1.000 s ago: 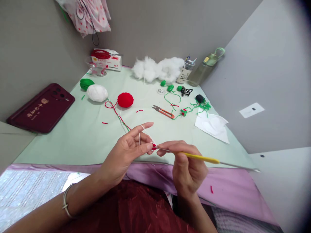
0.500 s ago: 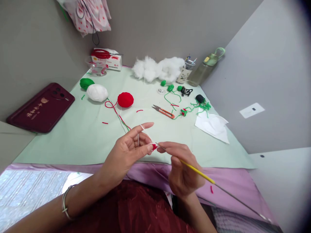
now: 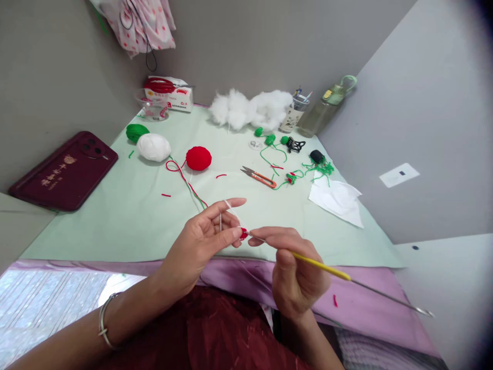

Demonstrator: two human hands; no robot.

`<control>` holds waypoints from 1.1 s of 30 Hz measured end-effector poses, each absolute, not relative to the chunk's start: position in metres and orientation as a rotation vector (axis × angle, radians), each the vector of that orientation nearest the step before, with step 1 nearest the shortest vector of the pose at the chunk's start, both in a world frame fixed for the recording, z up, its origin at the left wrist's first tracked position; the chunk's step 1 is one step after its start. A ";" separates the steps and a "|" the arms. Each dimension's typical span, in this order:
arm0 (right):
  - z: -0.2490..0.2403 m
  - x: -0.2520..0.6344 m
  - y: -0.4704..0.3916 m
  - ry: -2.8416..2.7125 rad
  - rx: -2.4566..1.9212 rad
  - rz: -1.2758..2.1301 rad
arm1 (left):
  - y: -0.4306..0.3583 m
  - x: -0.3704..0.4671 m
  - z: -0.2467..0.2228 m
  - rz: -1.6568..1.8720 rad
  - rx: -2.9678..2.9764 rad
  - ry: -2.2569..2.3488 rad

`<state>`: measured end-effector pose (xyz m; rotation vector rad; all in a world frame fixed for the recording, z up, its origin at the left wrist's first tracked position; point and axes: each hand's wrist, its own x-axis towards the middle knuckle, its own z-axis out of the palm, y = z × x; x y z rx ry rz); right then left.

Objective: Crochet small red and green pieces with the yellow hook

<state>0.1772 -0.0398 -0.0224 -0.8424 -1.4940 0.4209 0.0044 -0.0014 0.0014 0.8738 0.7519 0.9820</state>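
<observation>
Left hand [image 3: 198,241] pinches small red piece [image 3: 243,235], white yarn [image 3: 233,211] over my forefinger; right hand [image 3: 298,280] grips yellow-handled hook [image 3: 331,270], tip at piece, above worktop [image 3: 127,221]. Mid-stitch, I judge; next move calls for steady yarn tension.

Home-like craft nook, with yarn balls [image 3: 153,147] and fluffy stuffing [image 3: 250,109].

Maroon phone [image 3: 63,171] left of a clear plastic cup [image 3: 155,109].
</observation>
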 end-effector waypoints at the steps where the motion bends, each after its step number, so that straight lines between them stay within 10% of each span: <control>1: -0.023 0.177 -0.040 -1.512 -0.837 0.393 | -0.001 0.004 0.001 0.983 0.882 0.757; 20: -0.048 0.180 -0.042 -1.861 -0.961 -0.283 | -0.003 0.008 0.005 0.913 0.720 0.704; 33: -0.024 0.169 -0.030 -1.298 -0.835 0.648 | 0.002 0.005 0.002 0.933 0.806 0.716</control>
